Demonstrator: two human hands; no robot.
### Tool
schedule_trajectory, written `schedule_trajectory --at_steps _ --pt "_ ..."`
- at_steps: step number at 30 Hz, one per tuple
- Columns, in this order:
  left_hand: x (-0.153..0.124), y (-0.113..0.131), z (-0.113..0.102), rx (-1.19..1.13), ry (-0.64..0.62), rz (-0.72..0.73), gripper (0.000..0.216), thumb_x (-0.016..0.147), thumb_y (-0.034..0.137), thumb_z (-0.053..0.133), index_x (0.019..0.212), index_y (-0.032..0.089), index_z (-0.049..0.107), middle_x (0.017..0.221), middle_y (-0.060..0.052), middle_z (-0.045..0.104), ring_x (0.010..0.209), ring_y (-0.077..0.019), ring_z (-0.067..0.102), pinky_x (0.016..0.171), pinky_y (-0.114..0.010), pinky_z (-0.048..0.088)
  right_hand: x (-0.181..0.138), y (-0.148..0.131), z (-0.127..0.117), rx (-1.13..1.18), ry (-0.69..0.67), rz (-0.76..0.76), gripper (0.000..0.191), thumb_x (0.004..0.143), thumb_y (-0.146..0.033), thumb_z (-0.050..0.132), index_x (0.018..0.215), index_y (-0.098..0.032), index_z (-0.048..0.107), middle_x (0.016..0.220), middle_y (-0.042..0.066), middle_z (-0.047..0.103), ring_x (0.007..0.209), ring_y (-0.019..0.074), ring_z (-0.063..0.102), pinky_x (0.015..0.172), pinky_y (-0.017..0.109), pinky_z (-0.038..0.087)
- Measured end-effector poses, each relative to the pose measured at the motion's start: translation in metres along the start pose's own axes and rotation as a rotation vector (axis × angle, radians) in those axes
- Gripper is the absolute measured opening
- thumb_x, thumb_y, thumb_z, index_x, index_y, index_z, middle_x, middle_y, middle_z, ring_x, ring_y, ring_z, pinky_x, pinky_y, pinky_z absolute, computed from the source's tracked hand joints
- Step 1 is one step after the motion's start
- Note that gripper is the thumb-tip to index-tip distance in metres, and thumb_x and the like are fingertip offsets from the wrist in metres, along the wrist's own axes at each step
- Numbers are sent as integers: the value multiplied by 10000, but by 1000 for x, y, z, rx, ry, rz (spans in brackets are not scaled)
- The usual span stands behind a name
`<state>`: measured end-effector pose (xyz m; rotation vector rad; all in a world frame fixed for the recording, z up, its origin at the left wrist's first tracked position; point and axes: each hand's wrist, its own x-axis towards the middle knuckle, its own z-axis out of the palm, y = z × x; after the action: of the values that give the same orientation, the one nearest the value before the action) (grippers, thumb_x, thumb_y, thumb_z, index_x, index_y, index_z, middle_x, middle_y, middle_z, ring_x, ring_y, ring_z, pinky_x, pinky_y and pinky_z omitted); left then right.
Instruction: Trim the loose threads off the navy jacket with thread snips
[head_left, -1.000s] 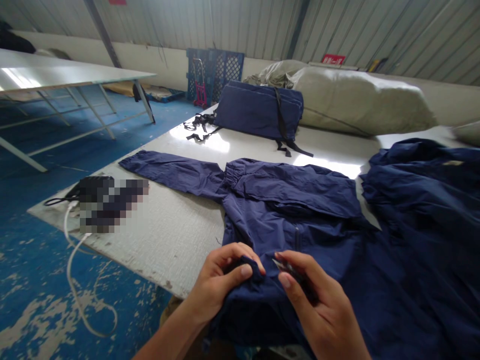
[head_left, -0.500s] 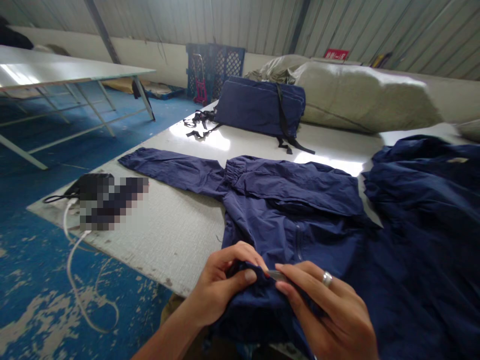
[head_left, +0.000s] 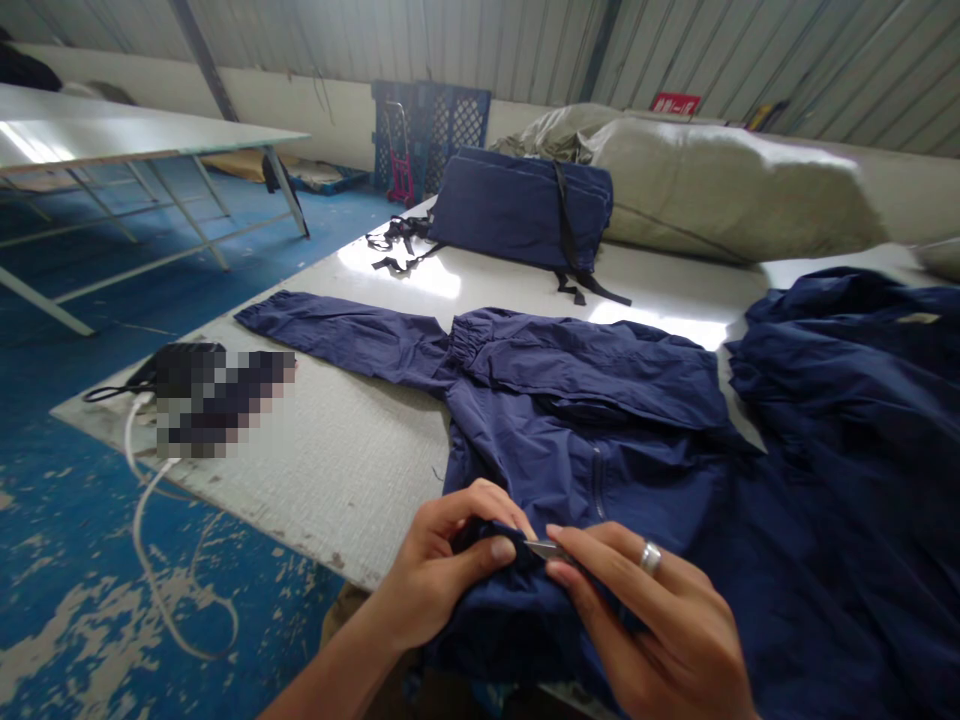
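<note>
A dark blue jacket lies spread on the table, one sleeve stretched out to the left and a short zip showing on its front. At the near edge my left hand pinches a bunched fold of the jacket between thumb and fingers. My right hand, with a ring on one finger, is closed on a small pointed metal blade, like the tip of thread snips. The blade's point is at the fold, close to the left fingertips. The rest of the tool is hidden inside the right hand.
On the pale table, a dark pouch and a blurred-out item sit left, with a white cable hanging off the edge. Folded navy cloth with black straps stands behind. More navy fabric is piled right; large wrapped bundles lie beyond.
The blade has shifted slightly at the fold, and more of its pointed tip shows. Both hands keep their grip; the jacket lies as before.
</note>
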<state>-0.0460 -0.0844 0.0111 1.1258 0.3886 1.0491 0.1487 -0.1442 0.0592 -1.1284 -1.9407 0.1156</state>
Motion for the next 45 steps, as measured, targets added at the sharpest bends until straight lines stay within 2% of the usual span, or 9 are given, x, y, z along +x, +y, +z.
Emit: schedule_trajectory --at_steps 12,18,35,45 --pt "0 0 0 1 2 -13 106 938 305 765 947 200 770 934 -50 718 944 -191 630 873 -319 461 -3 0 1 -14 3 6 252 948 -60 650 1172 -157 711 883 42 763 732 110 744 712 180 600" --pt "0 0 1 -14 3 -19 104 935 309 767 940 204 770 937 -48 713 944 -191 629 867 -320 460 -3 -1 1 -50 10 22 261 959 -103 666 1209 -163 710 927 38 775 778 109 758 782 170 606" --pt "0 1 1 4 4 -9 106 932 303 767 929 197 767 930 -61 722 939 -202 623 872 -331 455 0 -2 0 4 5 15 285 924 -47 667 1177 -165 726 888 32 782 737 125 765 719 184 625" --pt "0 0 -1 -6 -5 -9 95 931 293 770 933 198 768 931 -56 720 940 -194 621 869 -323 454 -1 0 0 -23 -14 6 247 954 -75 660 1182 -149 720 882 40 774 746 117 756 721 188 617"
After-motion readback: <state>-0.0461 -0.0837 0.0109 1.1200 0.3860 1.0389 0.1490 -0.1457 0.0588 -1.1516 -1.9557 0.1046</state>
